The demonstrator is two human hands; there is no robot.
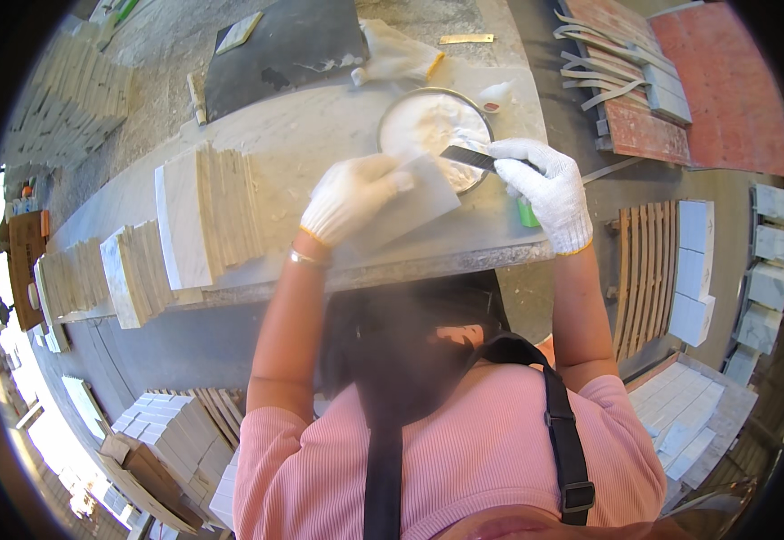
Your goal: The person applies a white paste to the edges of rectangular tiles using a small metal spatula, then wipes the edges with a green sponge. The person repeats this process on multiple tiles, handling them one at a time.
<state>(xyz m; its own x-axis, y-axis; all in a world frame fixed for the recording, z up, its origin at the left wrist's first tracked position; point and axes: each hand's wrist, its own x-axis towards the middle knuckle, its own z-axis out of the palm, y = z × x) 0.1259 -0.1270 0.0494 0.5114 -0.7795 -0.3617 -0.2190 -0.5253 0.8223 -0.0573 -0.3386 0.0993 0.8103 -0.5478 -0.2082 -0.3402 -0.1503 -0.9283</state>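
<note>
Left hand (351,193) grasps a white tile (414,202); right hand (549,184) grasps a scraper (469,158) over the paste bowl (428,126)

Gloved hands (353,196), tile (414,200), scraper (469,157)

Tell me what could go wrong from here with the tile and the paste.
The left hand holds the tile tilted partly over the bowl; a slip could drop it into the paste. The scraper in the right hand may drip paste onto the table.
</note>
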